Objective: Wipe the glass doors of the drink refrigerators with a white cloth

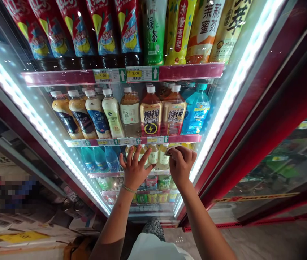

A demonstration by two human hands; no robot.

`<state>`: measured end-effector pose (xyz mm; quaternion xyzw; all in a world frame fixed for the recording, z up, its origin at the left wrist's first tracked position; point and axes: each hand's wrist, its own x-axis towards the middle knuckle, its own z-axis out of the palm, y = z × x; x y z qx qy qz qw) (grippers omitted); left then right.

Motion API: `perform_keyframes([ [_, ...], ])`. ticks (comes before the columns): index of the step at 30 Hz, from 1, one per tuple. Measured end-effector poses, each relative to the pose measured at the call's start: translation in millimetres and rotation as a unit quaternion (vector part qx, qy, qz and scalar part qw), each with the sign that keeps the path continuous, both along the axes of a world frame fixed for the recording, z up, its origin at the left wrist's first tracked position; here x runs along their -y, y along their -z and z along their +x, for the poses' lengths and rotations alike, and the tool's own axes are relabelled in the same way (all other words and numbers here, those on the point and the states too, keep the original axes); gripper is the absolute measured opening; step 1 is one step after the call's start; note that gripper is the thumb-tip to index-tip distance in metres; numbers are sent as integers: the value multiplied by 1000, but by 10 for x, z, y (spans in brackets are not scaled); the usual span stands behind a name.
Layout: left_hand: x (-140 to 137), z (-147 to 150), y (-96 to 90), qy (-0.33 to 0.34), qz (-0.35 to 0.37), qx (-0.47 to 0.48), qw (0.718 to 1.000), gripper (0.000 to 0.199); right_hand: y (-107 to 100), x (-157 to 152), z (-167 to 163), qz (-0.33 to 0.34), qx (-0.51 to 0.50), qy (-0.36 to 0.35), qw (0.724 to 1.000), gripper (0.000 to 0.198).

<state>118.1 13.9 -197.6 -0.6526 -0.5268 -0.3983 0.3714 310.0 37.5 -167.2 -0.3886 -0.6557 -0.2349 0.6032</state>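
Note:
My left hand (135, 169) is raised with its fingers spread, in front of the drinks cooler's lower shelves. It appears to lie against the glass, though contact is hard to confirm. A thin band circles that wrist. My right hand (182, 164) is closed in a pinch, level with the left and to its right. Between its fingers shows the edge of a thin whitish piece (173, 147), cloth or paper; most of it is hidden. Just behind both hands stand pale yellow bottles (153, 154), and blue bottles (112, 159) are left of my left hand.
Above the hands, a shelf edge (132, 141) carries milk tea bottles (96, 113) and energy drinks (151, 115). Iced tea bottles (103, 30) fill the top shelf. Bright light strips (224, 108) run down both sides. A red frame (240, 144) stands right; boxed goods (23, 234) sit left.

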Motion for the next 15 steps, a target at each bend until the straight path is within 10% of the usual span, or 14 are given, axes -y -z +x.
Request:
perform_keyframes([
  [8,-47,-85,18,-4,33,-19,999,59,-49,-14,39,6,37,-31,999,20],
  [15,-164,-467,-124,39,203,17,978,43,-64,5,-33,17,77,-47,996,24],
])
